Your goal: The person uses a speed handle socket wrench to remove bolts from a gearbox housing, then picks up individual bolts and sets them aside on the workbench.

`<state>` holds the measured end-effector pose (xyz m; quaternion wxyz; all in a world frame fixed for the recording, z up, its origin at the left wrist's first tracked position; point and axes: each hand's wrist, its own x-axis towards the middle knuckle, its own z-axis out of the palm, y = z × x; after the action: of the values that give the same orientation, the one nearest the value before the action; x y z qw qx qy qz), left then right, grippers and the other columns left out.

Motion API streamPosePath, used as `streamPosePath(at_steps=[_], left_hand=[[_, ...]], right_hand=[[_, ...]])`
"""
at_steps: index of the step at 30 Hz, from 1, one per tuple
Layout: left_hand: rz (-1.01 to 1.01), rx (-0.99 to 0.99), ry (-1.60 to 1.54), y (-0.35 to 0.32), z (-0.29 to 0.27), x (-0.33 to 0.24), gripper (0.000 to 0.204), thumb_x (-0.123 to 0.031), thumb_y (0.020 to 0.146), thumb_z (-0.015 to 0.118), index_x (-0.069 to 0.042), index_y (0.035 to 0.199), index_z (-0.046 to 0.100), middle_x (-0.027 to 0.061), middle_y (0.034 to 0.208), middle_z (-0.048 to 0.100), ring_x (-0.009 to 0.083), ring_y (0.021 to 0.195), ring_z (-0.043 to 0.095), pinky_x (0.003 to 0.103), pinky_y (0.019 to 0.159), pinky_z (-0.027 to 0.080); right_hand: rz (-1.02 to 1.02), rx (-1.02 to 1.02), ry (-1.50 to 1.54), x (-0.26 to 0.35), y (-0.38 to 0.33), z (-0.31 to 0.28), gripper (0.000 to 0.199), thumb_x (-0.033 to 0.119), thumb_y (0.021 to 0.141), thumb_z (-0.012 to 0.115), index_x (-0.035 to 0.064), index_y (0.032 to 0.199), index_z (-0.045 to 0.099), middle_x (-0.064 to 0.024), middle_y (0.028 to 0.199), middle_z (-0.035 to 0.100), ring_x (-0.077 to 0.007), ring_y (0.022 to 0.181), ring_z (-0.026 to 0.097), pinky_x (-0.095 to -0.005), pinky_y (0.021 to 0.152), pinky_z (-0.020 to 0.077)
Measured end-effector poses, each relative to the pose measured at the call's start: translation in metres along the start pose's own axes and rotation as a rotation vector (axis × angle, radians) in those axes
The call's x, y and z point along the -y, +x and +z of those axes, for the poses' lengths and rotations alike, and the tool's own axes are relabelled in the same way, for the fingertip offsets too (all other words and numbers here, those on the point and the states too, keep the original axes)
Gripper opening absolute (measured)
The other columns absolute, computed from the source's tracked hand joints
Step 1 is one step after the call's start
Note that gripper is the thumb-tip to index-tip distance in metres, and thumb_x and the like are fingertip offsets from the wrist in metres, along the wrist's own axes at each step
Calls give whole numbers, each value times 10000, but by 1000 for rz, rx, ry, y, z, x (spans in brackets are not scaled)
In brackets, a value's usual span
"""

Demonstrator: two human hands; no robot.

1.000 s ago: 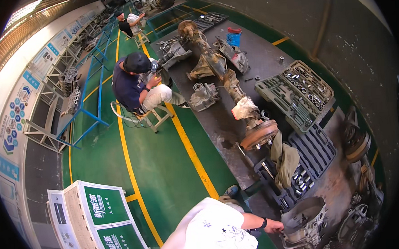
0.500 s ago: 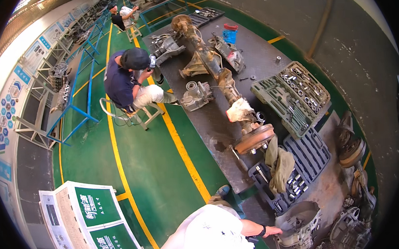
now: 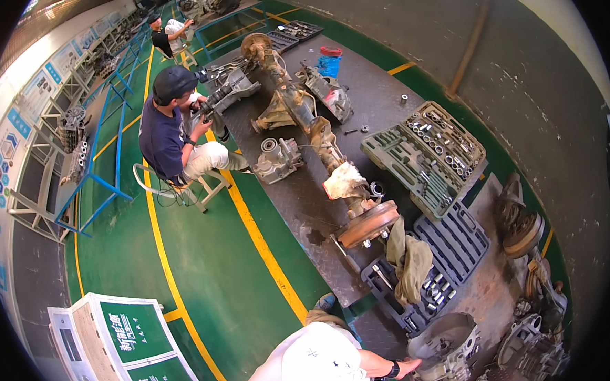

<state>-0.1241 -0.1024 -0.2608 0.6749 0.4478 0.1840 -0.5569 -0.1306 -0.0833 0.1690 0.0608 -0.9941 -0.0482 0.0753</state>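
A vehicle repair training workshop.

A long, greasy rear axle [image 3: 312, 131] with its brake hub [image 3: 369, 223] lies on a dark steel floor plate [image 3: 376, 97] beside open socket sets [image 3: 424, 155] and loose gear housings [image 3: 276, 159]. The green painted floor [image 3: 205, 265] carries yellow lane lines [image 3: 263, 248], blue railings [image 3: 103, 153] fence off racks of parts, instruction boards [image 3: 31, 101] line the wall, and a seated person [image 3: 171, 132] works on a component.

Well away from the hand, a long rusty axle assembly [image 3: 316, 131] lies on the dark floor plate [image 3: 298, 198], an open green socket set case [image 3: 424, 156] beside it, and a seated person [image 3: 171, 132] works beyond it.
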Motion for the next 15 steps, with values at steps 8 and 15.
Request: streamPosePath(at_steps=[8, 15], left_hand=[[0, 25, 48, -71, -2, -68, 476, -354, 941, 478, 9, 1208, 630, 80, 1211, 652, 202, 1084, 578, 398, 948, 469], [-213, 101, -19, -24, -11, -47, 349, -353, 890, 563, -66, 1059, 666, 51, 962, 622, 186, 926, 513, 414, 838, 410]], right_hand=[[89, 46, -135, 6, -3, 17, 215, 196, 956, 639, 40, 810, 654, -114, 604, 605, -271, 491, 577, -380, 507, 452], [98, 100, 11, -21, 17, 10, 332, 167, 766, 709, 117, 503, 513, -88, 490, 531, -290, 466, 543, -411, 506, 397]])
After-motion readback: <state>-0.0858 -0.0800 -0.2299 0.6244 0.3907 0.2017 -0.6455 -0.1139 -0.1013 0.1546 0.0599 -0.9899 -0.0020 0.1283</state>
